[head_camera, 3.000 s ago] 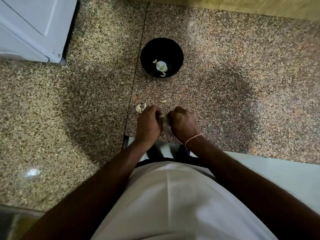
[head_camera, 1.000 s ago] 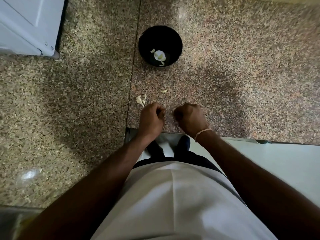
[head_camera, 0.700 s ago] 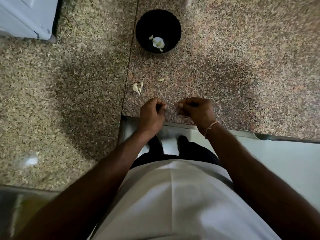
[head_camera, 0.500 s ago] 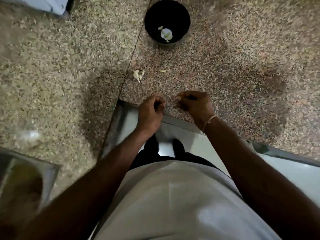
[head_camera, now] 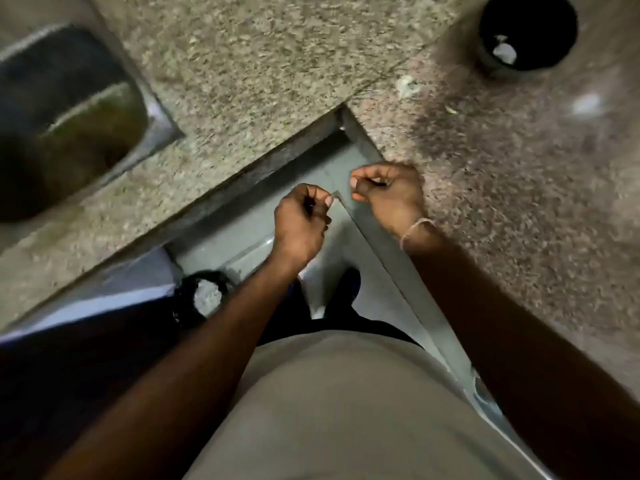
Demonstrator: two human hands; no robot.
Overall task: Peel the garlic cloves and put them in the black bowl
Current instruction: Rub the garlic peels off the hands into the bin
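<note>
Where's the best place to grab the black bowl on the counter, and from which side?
Probably the near rim of the black bowl, taken from above with the right hand, which is closer to it than the left hand. The bowl stands upright on the granite counter with its mouth open upward, so a thumb-inside pinch on the wall seems feasible. White pieces, blurred, lie inside, so keep it level.

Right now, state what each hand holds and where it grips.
Left hand pinches a thin pale sliver, likely garlic skin, at fingertips. Right hand is curled; contents cannot be told.
</note>
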